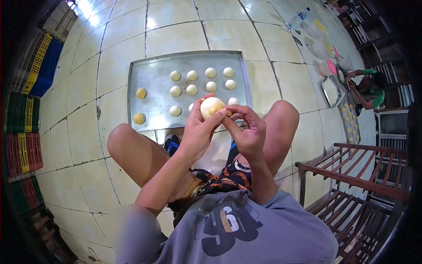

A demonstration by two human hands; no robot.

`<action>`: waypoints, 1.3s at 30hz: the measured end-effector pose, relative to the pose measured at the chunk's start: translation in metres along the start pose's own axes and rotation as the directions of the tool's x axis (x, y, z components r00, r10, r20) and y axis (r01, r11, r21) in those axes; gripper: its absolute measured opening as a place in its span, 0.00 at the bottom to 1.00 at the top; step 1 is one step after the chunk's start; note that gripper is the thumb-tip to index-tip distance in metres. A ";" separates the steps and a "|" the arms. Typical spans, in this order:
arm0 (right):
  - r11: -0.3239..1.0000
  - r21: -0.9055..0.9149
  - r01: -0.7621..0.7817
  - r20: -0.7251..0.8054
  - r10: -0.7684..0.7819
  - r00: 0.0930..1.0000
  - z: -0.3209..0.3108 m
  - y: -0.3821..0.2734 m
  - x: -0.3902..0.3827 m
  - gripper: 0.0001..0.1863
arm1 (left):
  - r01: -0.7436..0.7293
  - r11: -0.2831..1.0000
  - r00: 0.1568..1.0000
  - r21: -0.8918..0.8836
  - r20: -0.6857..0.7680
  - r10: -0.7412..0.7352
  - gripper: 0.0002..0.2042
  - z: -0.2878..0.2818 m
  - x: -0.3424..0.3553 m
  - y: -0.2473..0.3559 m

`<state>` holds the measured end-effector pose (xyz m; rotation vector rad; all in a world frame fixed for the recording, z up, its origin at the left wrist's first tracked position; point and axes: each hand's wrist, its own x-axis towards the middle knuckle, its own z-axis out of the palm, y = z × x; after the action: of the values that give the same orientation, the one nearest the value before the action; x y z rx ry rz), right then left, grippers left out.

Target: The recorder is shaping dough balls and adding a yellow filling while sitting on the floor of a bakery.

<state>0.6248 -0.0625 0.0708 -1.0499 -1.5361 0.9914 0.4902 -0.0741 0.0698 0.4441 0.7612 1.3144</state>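
Observation:
I sit on a tiled floor with my knees spread. My left hand cups a pale round dough ball with a yellow filling showing at its side. My right hand pinches the dough's edge with its fingertips. Just beyond my hands lies a metal baking tray. On it sit several pale dough balls in rows and two yellower balls at its left side.
Stacked plastic crates in blue, yellow, green and red line the left wall. A brown metal rack stands at my right. Another person sits at the far right beside a second tray of balls and some bowls.

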 end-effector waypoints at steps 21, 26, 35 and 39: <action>0.832 0.539 0.130 -0.157 -0.052 0.986 -0.209 -0.026 -0.043 0.14 | 0.070 0.948 0.998 -0.311 0.024 -0.066 0.28 -0.027 0.004 0.019; 0.436 0.900 0.024 -0.245 0.459 0.854 -0.222 0.153 -0.092 0.12 | 0.112 0.959 0.994 -0.261 0.013 -0.112 0.27 -0.028 0.007 0.020; 0.878 0.233 -0.418 -0.718 0.445 0.534 -0.170 0.119 -0.075 0.12 | 0.163 0.985 0.986 -0.049 0.038 -0.161 0.18 -0.021 0.005 0.006; 0.943 0.168 -0.286 -0.617 0.327 0.716 -0.115 0.013 -0.019 0.11 | 0.175 0.978 0.981 0.110 0.068 -0.183 0.20 -0.012 0.002 0.003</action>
<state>0.7422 -0.0661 0.0743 -1.4478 -0.7714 0.7662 0.4794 -0.0726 0.0630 0.4951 0.7876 1.0873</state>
